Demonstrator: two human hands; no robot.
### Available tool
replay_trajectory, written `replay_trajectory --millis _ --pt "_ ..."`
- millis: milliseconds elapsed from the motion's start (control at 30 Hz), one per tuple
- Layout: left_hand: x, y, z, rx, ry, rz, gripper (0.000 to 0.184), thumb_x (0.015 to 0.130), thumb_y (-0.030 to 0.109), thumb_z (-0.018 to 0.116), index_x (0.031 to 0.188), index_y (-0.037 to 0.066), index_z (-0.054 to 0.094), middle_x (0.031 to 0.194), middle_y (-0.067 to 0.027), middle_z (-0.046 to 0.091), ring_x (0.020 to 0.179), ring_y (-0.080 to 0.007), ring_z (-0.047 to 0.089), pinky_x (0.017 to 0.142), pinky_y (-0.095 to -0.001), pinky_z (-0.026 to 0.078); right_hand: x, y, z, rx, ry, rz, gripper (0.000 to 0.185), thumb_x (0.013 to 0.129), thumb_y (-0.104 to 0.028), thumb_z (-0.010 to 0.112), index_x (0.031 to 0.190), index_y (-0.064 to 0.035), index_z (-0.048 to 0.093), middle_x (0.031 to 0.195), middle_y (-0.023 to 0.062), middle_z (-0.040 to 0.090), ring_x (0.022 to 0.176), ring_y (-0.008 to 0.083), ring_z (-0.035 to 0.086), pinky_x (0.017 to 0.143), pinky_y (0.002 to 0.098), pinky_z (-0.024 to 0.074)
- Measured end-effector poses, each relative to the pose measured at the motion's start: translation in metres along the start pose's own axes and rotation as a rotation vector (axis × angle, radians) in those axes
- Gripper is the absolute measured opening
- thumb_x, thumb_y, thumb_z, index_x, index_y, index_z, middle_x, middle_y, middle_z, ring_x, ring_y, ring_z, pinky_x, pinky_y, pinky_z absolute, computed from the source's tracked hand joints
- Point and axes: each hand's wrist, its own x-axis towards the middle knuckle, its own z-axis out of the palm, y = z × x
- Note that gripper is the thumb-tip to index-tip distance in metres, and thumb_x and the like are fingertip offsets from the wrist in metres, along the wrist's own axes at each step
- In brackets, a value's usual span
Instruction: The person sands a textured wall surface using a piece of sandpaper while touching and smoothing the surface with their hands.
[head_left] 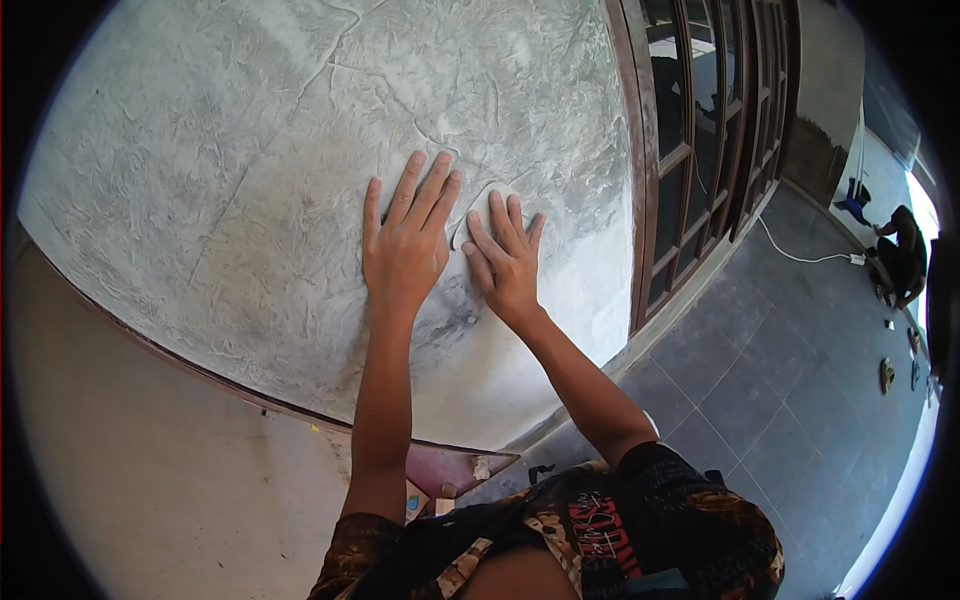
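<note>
Head view: both hands (406,255) against grey wall (250,150), pale pad (484,210) under right

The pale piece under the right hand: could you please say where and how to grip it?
I'd pinch the pale piece by its rounded upper-left edge, from the side of the left hand; the right hand covers most of the rest.

Right side: dark brown wooden frames with glass panes (672,130), edging a floor of large dark grey tiles (760,370). Thin white cable (800,258) curves over the tiles to a small white block (857,259). Far right, a crouching person in dark clothes (908,250), blue-and-black object (853,205) near; brown footwear (887,376) on floor.
</note>
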Motion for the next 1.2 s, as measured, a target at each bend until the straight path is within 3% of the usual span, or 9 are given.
replay_trajectory --millis 233,433,600,700,733,833,967,1067,1200 --pt "0.000 0.000 -0.001 -0.059 0.008 0.000 0.046 0.087 0.008 0.055 0.129 0.025 0.068 0.148 0.0115 0.053 0.141 -0.0128 0.043 0.119 -0.0486 0.026 -0.078 0.020 0.013 -0.016 -0.100 0.007 0.045 0.092 -0.025 0.068 0.137 -0.0195 0.061 0.156 0.0118 0.041 0.147 0.0370 0.032 0.111 0.0731 0.0138" --pt "0.002 0.001 -0.004 -0.082 0.004 -0.013 0.043 0.088 0.010 0.057 0.128 0.023 0.068 0.148 0.0099 0.053 0.141 -0.0134 0.044 0.118 -0.0490 0.028 0.015 0.010 -0.009 -0.032 -0.045 -0.144 0.047 0.092 -0.024 0.068 0.137 -0.0194 0.060 0.157 0.0125 0.040 0.148 0.0379 0.030 0.112 0.0725 0.0143" --pt "0.000 -0.001 -0.003 -0.096 0.030 -0.010 0.043 0.088 0.010 0.058 0.129 0.022 0.067 0.145 0.0078 0.056 0.140 -0.0151 0.046 0.118 -0.0494 0.027 -0.071 0.020 -0.006 -0.047 -0.314 -0.102 0.045 0.093 -0.027 0.067 0.137 -0.0149 0.061 0.157 0.0182 0.037 0.147 0.0437 0.028 0.111 0.0743 0.0100" --pt "0.001 0.008 -0.005 -0.167 0.057 -0.042 0.044 0.088 0.009 0.058 0.131 0.018 0.066 0.144 0.0036 0.057 0.139 -0.0182 0.047 0.118 -0.0499 0.027 -0.010 0.025 -0.014 -0.041 -0.220 -0.181 0.046 0.094 -0.027 0.067 0.137 -0.0153 0.060 0.157 0.0182 0.036 0.149 0.0425 0.026 0.111 0.0744 0.0087" --pt "0.002 0.011 -0.005 -0.227 0.079 -0.062 0.044 0.089 0.009 0.057 0.132 0.015 0.065 0.144 0.0012 0.057 0.139 -0.0200 0.047 0.118 -0.0500 0.027 0.011 0.024 -0.018 -0.033 -0.172 -0.214 0.045 0.091 -0.028 0.067 0.135 -0.0198 0.062 0.158 0.0128 0.037 0.150 0.0373 0.026 0.109 0.0771 0.0118" --pt "0.001 0.035 0.008 -0.488 0.084 -0.076 0.045 0.090 0.009 0.056 0.135 0.009 0.062 0.145 -0.0019 0.056 0.139 -0.0216 0.047 0.117 -0.0493 0.028 0.037 0.035 -0.031 -0.008 -0.277 -0.367 0.037 0.086 -0.021 0.069 0.123 -0.0147 0.068 0.157 0.0129 0.038 0.150 0.0373 0.025 0.109 0.0775 0.0116" --pt "-0.012 0.066 0.035 -0.185 0.005 -0.095 0.046 0.093 0.018 0.056 0.138 0.009 0.058 0.148 -0.0021 0.054 0.140 -0.0232 0.046 0.117 -0.0499 0.028 0.049 0.079 -0.053 0.143 -0.464 -0.534 0.030 0.079 -0.007 0.066 0.108 -0.0059 0.071 0.154 0.0142 0.042 0.149 0.0378 0.029 0.114 0.0711 0.0158" --pt "-0.019 0.088 0.055 0.096 -0.009 -0.223 0.050 0.093 0.028 0.057 0.141 0.014 0.056 0.151 0.0041 0.050 0.141 -0.0170 0.043 0.119 -0.0500 0.021 0.066 0.107 -0.076 0.261 -0.470 -0.605 0.040 0.078 -0.001 0.063 0.117 -0.0062 0.069 0.154 0.0149 0.043 0.147 0.0382 0.032 0.114 0.0686 0.0184" --pt "-0.035 0.127 0.092 0.199 0.024 -0.478 0.051 0.094 0.031 0.057 0.142 0.014 0.055 0.154 0.0023 0.046 0.142 -0.0202 0.041 0.118 -0.0573 0.019 0.106 0.138 -0.098 0.243 -0.464 -0.705 0.048 0.079 -0.003 0.062 0.127 -0.0079 0.066 0.153 0.0144 0.045 0.145 0.0385 0.037 0.114 0.0685 0.0196"
